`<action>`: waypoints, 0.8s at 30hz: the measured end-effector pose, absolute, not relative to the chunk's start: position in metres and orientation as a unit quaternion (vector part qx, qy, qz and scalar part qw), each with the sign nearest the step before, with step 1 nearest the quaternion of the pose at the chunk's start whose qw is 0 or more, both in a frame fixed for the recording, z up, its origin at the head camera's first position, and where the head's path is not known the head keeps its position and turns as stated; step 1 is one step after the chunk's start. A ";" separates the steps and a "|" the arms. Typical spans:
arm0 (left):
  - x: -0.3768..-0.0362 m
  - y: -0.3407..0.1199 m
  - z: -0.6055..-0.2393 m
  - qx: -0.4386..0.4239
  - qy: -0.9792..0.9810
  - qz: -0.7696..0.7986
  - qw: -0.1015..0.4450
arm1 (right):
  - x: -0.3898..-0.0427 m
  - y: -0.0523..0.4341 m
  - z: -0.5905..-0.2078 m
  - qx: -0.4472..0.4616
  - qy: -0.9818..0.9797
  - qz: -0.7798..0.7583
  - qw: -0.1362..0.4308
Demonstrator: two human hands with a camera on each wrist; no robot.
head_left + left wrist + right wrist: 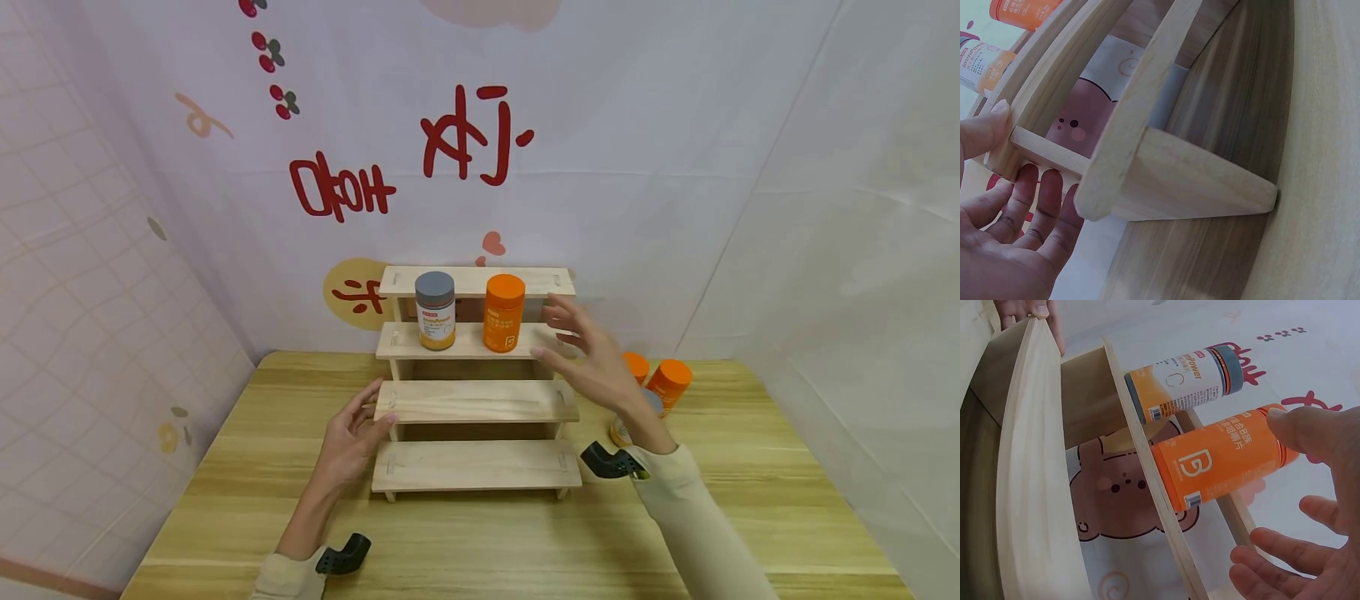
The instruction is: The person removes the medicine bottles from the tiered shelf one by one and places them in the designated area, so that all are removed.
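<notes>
A tiered wooden display rack (480,467) stands on the table. My left hand (351,437) holds the left end of its second tier from the bottom, thumb on top and fingers curled under it in the left wrist view. On the third tier are a white-and-yellow bottle with a grey lid (436,312) and, to its right, an orange bottle (503,315). My right hand (596,354) is just right of the orange bottle, fingers spread and nothing held. In the right wrist view its thumb (1297,428) overlaps the orange lid.
Behind my right wrist, on the table, stand two more orange bottles (671,382) and a grey-lidded bottle (651,403), partly hidden by the forearm. A printed cloth backdrop (637,125) hangs close behind the rack. The wood-grain table (465,550) extends to both sides.
</notes>
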State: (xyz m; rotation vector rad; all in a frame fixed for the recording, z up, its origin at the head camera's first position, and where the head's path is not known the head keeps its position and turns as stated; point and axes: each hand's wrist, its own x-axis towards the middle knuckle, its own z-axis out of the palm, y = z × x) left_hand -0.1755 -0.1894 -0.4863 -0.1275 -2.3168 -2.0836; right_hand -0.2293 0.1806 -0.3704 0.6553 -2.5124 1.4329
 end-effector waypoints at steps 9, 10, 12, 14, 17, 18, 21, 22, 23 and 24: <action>-0.176 -0.189 -0.487 -0.043 -0.748 -0.662 0.017 | -0.240 0.166 -0.369 0.229 -0.832 0.501 0.069; -0.175 -0.189 -0.487 -0.043 -0.749 -0.661 0.018 | -0.241 0.165 -0.369 0.228 -0.832 0.502 0.066; -0.175 -0.190 -0.487 -0.044 -0.750 -0.660 0.018 | -0.243 0.162 -0.369 0.227 -0.831 0.505 0.062; -0.175 -0.190 -0.487 -0.046 -0.749 -0.660 0.020 | -0.245 0.160 -0.370 0.225 -0.827 0.512 0.055; -0.175 -0.190 -0.488 -0.048 -0.749 -0.660 0.022 | -0.248 0.155 -0.371 0.221 -0.818 0.529 0.042; -0.175 -0.190 -0.488 -0.048 -0.748 -0.661 0.023 | -0.249 0.154 -0.371 0.218 -0.816 0.533 0.039; -0.175 -0.190 -0.489 -0.049 -0.748 -0.661 0.022 | -0.251 0.148 -0.372 0.213 -0.813 0.541 0.030; -0.175 -0.190 -0.489 -0.050 -0.748 -0.661 0.021 | -0.252 0.147 -0.372 0.210 -0.813 0.543 0.029; -0.175 -0.190 -0.489 -0.050 -0.748 -0.662 0.021 | -0.253 0.145 -0.373 0.211 -0.812 0.544 0.027; -0.175 -0.190 -0.490 -0.048 -0.748 -0.662 0.020 | -0.254 0.143 -0.373 0.208 -0.811 0.546 0.026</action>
